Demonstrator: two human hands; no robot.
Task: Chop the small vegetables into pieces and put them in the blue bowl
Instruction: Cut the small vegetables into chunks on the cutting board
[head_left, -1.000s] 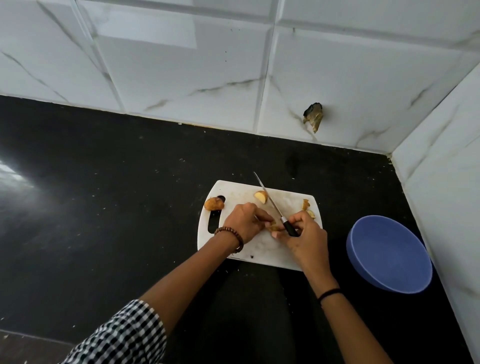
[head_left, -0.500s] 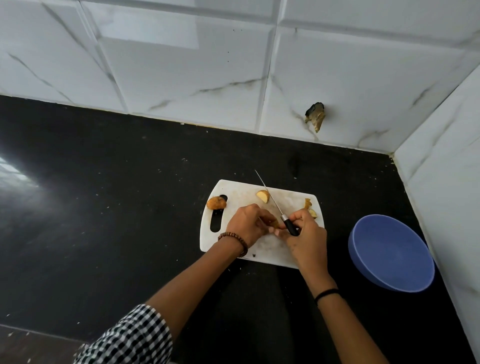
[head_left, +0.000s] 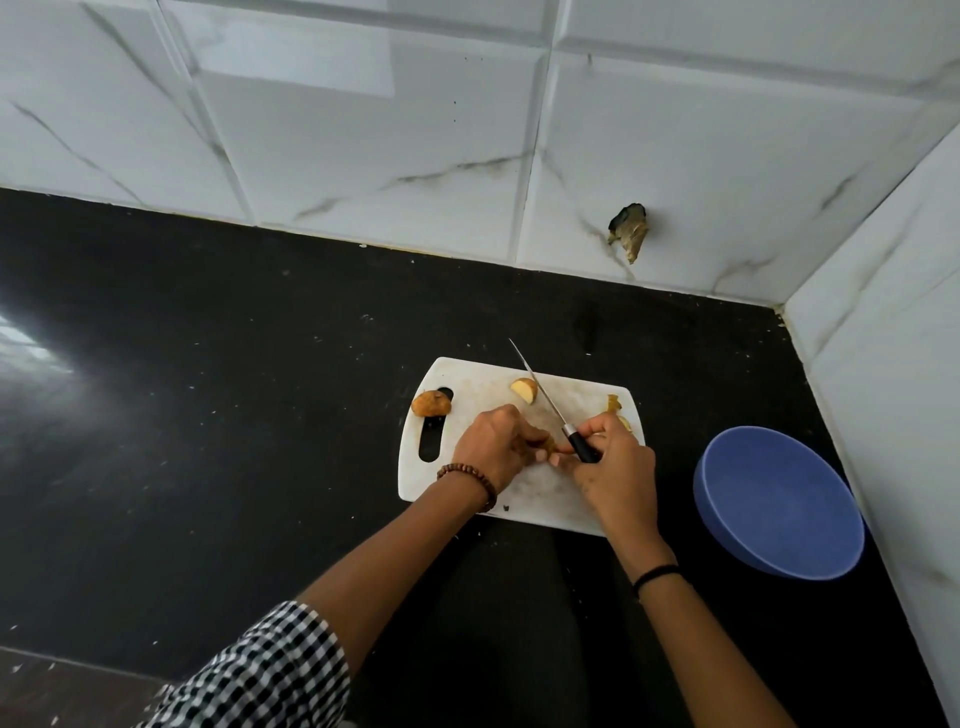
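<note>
A whole vegetable (head_left: 430, 404) is lying at the cutting board's (head_left: 519, 499) left edge. At centre, the left hand (head_left: 493, 449) is pinching a piece (head_left: 548, 442), mostly hidden by its fingers. The right hand (head_left: 613, 467) is gripping the knife (head_left: 540, 396) handle; the blue bowl (head_left: 779, 504) is sitting lower right.

Left hand (head_left: 491, 452) has edged closer to the right hand (head_left: 618, 473), fingers (head_left: 530, 438) curling over the vegetable piece (head_left: 548, 443).

The light is soft and even, rather dim. On the black worktop (head_left: 208, 415) a white glare lies at the left edge of the frame, and a pale reflection sits on the wall tiles (head_left: 363, 130) at upper left. Shadows are weak; the blue bowl (head_left: 779, 499) is shaded gently inside. The wide lens bends the tile lines near the edges.
</note>
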